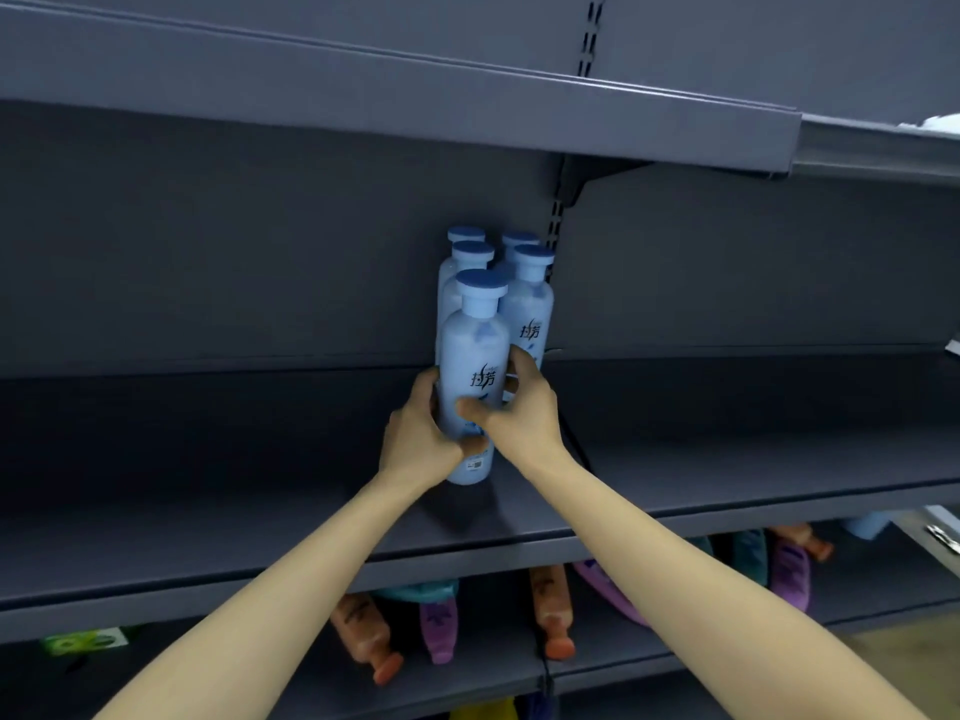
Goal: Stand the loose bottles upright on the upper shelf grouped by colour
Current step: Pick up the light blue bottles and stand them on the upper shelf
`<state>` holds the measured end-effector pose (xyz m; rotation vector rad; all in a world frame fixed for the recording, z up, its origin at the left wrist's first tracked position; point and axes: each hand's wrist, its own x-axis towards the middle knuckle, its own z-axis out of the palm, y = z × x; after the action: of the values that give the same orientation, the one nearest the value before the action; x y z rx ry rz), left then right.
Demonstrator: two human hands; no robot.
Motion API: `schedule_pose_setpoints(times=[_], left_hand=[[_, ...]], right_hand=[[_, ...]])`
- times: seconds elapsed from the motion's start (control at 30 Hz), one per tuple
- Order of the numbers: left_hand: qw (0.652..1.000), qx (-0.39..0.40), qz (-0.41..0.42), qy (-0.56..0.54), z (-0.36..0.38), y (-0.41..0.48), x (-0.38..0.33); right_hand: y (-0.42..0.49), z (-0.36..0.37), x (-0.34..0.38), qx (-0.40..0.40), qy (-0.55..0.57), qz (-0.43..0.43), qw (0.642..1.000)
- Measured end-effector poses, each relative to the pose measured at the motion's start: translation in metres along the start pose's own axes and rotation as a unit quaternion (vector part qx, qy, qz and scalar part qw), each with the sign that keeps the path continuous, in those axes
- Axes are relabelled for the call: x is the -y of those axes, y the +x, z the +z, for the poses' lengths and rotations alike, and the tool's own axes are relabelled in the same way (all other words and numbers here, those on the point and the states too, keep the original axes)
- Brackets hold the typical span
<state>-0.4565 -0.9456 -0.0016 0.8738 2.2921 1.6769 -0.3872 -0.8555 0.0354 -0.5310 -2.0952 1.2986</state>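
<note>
Several light blue bottles with blue caps stand upright in a cluster on the upper shelf (208, 511), near its back panel. The front blue bottle (475, 350) stands upright closest to me. My left hand (421, 433) grips its lower left side, thumb across the front. My right hand (519, 407) grips its right side, thumb on the label. Behind it stands another blue bottle (530, 309), and more caps show further back. On the lower shelf lie loose orange bottles (363, 636), purple bottles (439, 631) and a teal bottle (421, 592).
A dark grey shelf (415, 111) hangs above the bottles, with a slotted upright (556, 220) behind them. More orange and purple bottles (789, 569) lie at the lower right. A green item (85, 641) sits at the lower left. A yellow object shows at the bottom edge.
</note>
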Motion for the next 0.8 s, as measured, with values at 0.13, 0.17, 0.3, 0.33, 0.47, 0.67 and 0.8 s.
schedule_pose_setpoints(times=[0.13,0.17,0.3,0.33,0.47,0.67,0.8], left_hand=[[1.000,0.004,0.001,-0.027,0.005,0.007,0.002],[0.999,0.006,0.000,-0.032,0.006,0.009,0.003],[0.999,0.029,-0.005,-0.033,0.010,0.009,0.008],[0.999,0.036,-0.010,-0.027,0.012,0.007,0.009],[0.999,0.044,-0.026,-0.017,0.022,0.000,0.012],[0.999,0.032,-0.039,-0.016,0.024,0.008,0.014],[0.998,0.035,-0.039,-0.024,0.024,0.011,0.011]], right_hand=[[0.006,0.002,-0.011,-0.005,0.005,-0.011,1.000],[0.008,0.002,-0.013,-0.003,0.006,-0.011,1.000],[0.007,0.003,-0.030,0.043,-0.008,0.009,0.999],[0.005,0.003,-0.034,0.062,-0.013,0.019,0.998],[0.002,0.007,-0.047,0.088,-0.024,0.046,0.995],[0.011,0.012,-0.049,0.097,-0.033,0.053,0.993],[0.015,0.014,-0.051,0.093,-0.040,0.051,0.994]])
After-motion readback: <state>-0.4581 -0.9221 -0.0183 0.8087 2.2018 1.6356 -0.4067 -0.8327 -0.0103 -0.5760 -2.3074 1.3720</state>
